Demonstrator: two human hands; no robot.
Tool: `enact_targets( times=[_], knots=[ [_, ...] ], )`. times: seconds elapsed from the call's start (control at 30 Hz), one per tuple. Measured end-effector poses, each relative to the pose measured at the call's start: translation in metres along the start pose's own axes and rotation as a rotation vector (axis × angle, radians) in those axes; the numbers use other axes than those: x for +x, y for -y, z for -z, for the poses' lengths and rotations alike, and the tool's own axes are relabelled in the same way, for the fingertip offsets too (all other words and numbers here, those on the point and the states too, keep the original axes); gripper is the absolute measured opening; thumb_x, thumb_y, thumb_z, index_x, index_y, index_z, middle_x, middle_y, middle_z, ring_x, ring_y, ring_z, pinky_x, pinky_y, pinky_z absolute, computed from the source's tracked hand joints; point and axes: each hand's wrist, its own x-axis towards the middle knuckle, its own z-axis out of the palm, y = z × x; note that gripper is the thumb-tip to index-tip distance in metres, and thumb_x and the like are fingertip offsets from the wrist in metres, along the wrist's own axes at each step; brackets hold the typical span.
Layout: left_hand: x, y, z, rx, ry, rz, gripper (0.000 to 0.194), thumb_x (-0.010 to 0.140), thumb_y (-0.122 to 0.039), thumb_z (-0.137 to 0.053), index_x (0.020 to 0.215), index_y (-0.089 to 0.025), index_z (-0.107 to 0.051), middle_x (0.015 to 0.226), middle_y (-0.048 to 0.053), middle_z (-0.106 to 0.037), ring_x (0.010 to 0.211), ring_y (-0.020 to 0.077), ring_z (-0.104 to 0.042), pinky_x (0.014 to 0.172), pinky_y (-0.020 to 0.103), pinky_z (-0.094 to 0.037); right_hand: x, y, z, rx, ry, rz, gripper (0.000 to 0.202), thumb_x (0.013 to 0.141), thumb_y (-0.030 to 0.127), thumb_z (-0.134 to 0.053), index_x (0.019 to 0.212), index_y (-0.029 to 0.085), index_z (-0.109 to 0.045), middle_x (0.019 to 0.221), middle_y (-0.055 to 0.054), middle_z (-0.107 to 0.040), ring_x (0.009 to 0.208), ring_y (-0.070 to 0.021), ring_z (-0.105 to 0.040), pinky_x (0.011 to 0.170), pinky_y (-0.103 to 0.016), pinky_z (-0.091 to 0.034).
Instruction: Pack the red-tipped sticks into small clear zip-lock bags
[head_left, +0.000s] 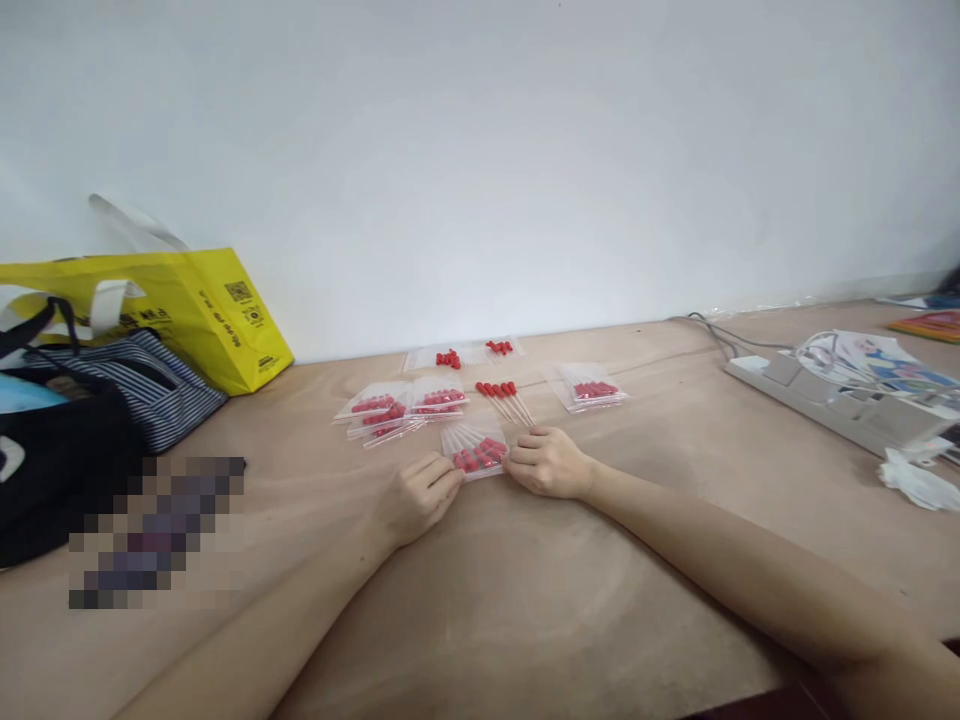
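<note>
A small clear plastic bag (474, 436) holding several red-tipped white sticks lies on the table in front of me, red ends toward me. The fingers of my left hand (424, 496) are closed on its near left corner. My right hand (547, 462) is curled at its near right corner, fingertips pinching the edge. Just beyond my right hand lie several loose red-tipped sticks (507, 398), fanned side by side with their red ends pointing away; my knuckles come near their white ends.
Filled bags (397, 410) overlap at left; another filled bag (598, 387) lies right. Against the wall are red-tipped sticks on clear plastic (469, 356). A yellow bag (217, 310), striped pouch (161, 375) and black bag (67, 450) stand left; a power strip (802, 405) and crumpled tissue (919, 482) lie right.
</note>
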Motion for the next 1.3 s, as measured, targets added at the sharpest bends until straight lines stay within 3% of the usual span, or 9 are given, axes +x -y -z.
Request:
enact_targets(
  times=[0.17, 0.4, 0.83, 1.3],
  knots=[
    [0.001, 0.001, 0.001, -0.003, -0.039, -0.003, 0.024, 0.088, -0.013, -0.038, 0.074, -0.015, -0.057, 0.065, 0.003, -0.058, 0.062, 0.0130, -0.054, 0.057, 0.024, -0.046, 0.001, 0.003, 0.000, -0.043, -0.038, -0.030, 0.025, 0.085, 0.016, -0.040, 0.063, 0.017, -0.053, 0.061, 0.000, -0.056, 0.057, -0.0096, -0.041, 0.054, -0.028, -0.023],
    [0.002, 0.001, -0.001, -0.004, -0.032, 0.007, 0.025, 0.088, -0.014, -0.037, 0.075, -0.016, -0.058, 0.064, 0.002, -0.056, 0.058, 0.0124, -0.052, 0.056, 0.024, -0.045, 0.009, 0.011, -0.005, -0.073, -0.087, -0.043, 0.019, 0.087, 0.019, -0.040, 0.081, 0.018, -0.058, 0.067, -0.001, -0.059, 0.063, -0.0094, -0.046, 0.053, -0.027, -0.023],
    [0.007, -0.001, -0.002, 0.009, -0.081, -0.064, 0.018, 0.087, -0.009, -0.040, 0.086, -0.013, -0.057, 0.066, 0.004, -0.058, 0.059, 0.0137, -0.053, 0.054, 0.024, -0.045, 0.025, 0.016, -0.009, -0.072, -0.141, 0.006, 0.025, 0.087, 0.016, -0.039, 0.065, 0.016, -0.052, 0.060, 0.000, -0.052, 0.059, -0.0099, -0.043, 0.052, -0.028, -0.019],
    [-0.003, 0.004, 0.001, -0.004, -0.113, -0.042, 0.016, 0.087, -0.010, -0.040, 0.086, -0.014, -0.056, 0.065, 0.003, -0.057, 0.059, 0.0127, -0.052, 0.055, 0.023, -0.044, -0.004, -0.002, 0.000, -0.134, -0.134, -0.008, 0.020, 0.084, 0.013, -0.041, 0.069, 0.015, -0.054, 0.060, 0.000, -0.052, 0.055, -0.0095, -0.040, 0.053, -0.027, -0.024]
  ],
)
